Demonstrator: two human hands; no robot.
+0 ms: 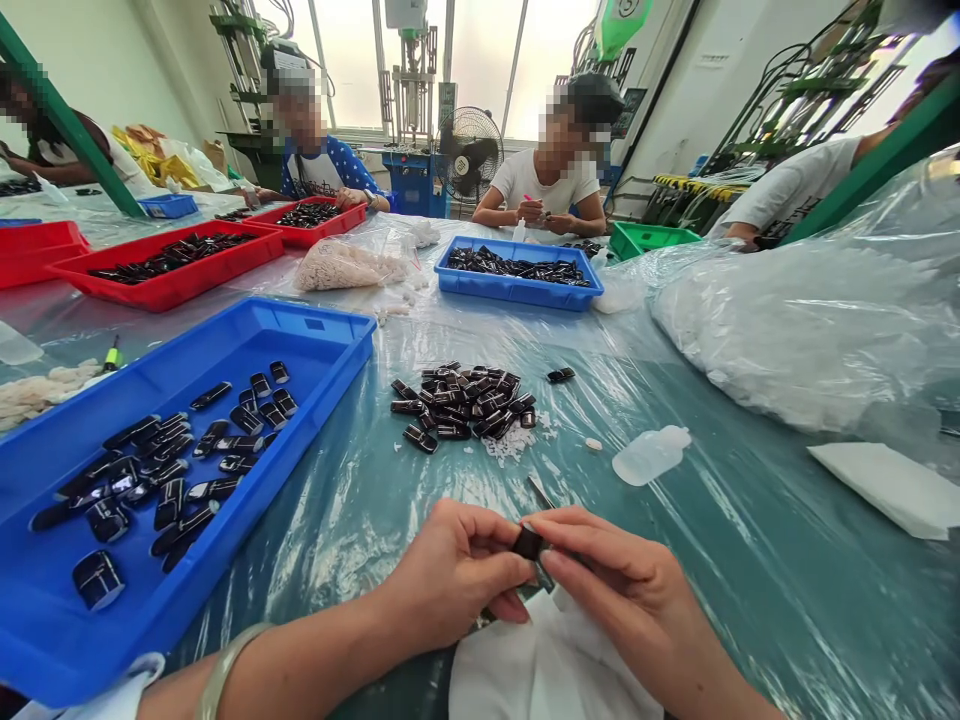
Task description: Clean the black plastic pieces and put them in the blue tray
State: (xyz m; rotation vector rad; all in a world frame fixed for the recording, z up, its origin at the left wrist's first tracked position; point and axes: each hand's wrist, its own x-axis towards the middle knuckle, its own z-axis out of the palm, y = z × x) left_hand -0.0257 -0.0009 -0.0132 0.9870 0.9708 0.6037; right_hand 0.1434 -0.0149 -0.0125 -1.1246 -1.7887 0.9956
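Observation:
Close to the table's front edge, my left hand (pixel 469 570) and my right hand (pixel 619 575) meet, fingertips closed on one small glossy black piece (pixel 528 542). Its exact kind cannot be made out, and the fingers cover much of it. Below lies a white cloth (pixel 551 665), partly hidden by my hands. Just beyond my fingers a thin dark metal tool (pixel 538 492) shows in part. Farther out is a heap of similar black pieces (pixel 465 400) beside scattered small white bits (pixel 514 440). One black piece (pixel 560 375) lies apart to the right.
A large blue tray (pixel 330 335) holding black pieces stands at left. A clear squeeze bottle (pixel 651 455) and folded white paper (pixel 889 488) lie at right, near a bulky plastic bag (pixel 810 330). Farther back are a blue tray (pixel 517 292), red trays (pixel 169 285) and several people.

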